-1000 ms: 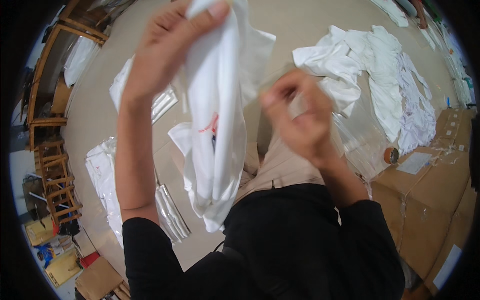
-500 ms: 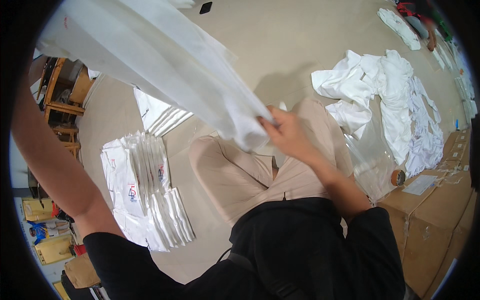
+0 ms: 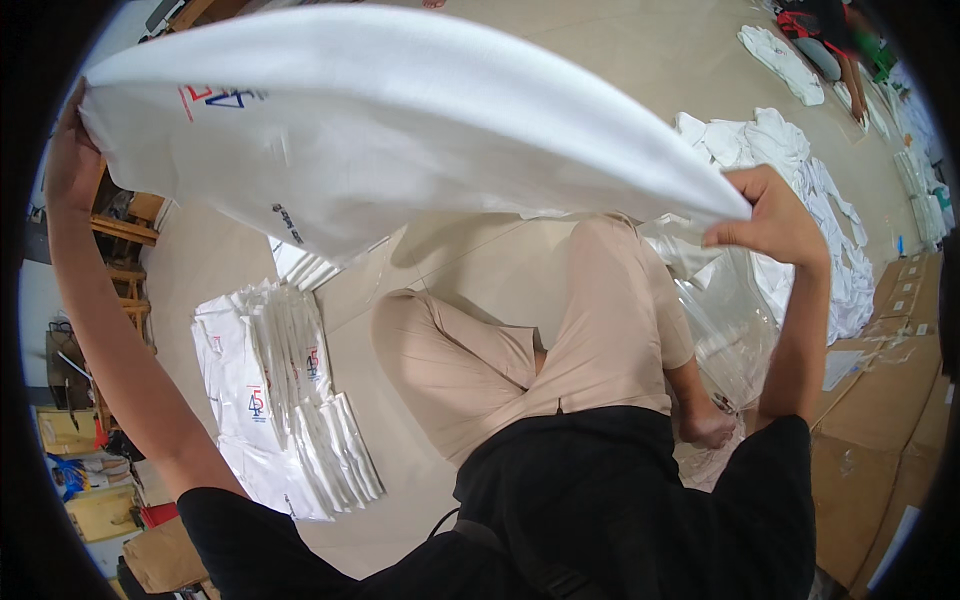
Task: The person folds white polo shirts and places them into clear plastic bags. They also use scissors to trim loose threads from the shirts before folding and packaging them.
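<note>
A white shirt (image 3: 400,120) with a red and blue print billows in front of me, stretched between my raised hands. My left hand (image 3: 73,165) grips its edge at the far left, fingers partly hidden by the cloth. On the right, my right hand (image 3: 778,215) pinches the opposite edge between thumb and fingers. Below the shirt, to my left, lies a stack of folded printed white shirts (image 3: 245,400) in clear bags. A second folded stack (image 3: 300,262) is partly covered by the raised cloth.
Loose white garments (image 3: 838,215) are heaped on the floor at right, with clear plastic bags (image 3: 715,310) beside my leg. Cardboard boxes (image 3: 870,450) stand at the right. Another person (image 3: 835,50) is at the far right, near a folded white garment (image 3: 782,62). Wooden furniture (image 3: 125,230) stands left.
My right hand has moved up and to the right, spreading the shirt wide across the view. The shirt was hanging bunched and slanted before; its print now shows.
</note>
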### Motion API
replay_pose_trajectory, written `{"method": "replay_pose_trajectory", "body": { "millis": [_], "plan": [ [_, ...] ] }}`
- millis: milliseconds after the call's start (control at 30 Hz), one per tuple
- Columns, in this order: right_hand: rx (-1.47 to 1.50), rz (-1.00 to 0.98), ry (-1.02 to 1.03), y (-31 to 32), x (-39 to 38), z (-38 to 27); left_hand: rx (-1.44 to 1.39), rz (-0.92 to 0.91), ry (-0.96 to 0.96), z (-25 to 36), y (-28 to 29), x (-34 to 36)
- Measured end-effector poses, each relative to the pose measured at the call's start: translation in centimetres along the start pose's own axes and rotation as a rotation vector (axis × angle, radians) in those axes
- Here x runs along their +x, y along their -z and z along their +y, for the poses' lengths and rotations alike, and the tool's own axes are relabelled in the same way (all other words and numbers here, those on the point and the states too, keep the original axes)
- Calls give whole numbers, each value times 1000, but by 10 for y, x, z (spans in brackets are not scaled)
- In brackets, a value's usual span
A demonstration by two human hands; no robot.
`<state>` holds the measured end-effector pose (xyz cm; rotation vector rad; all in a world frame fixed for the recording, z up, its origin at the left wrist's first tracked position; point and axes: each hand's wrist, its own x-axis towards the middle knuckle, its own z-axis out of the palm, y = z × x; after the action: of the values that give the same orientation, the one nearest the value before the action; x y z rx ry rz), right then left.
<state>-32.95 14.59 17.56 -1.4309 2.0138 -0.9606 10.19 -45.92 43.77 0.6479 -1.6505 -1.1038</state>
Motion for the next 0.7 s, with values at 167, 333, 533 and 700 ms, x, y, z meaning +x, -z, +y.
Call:
{"method": "replay_pose_trajectory", "body": {
  "millis": [167,333,533,700],
  "plan": [
    [-468,161,-47,48,-3,30,286,85,17,-26,-9,-18],
    [563,678,68,58,30,72,495,-6,185,-31,-8,-48],
    [889,771,48,56,71,87,647,141,111,-72,-8,-71],
    [871,308,-102,69,81,90,429,170,129,-91,-10,-90]
  ]
}}
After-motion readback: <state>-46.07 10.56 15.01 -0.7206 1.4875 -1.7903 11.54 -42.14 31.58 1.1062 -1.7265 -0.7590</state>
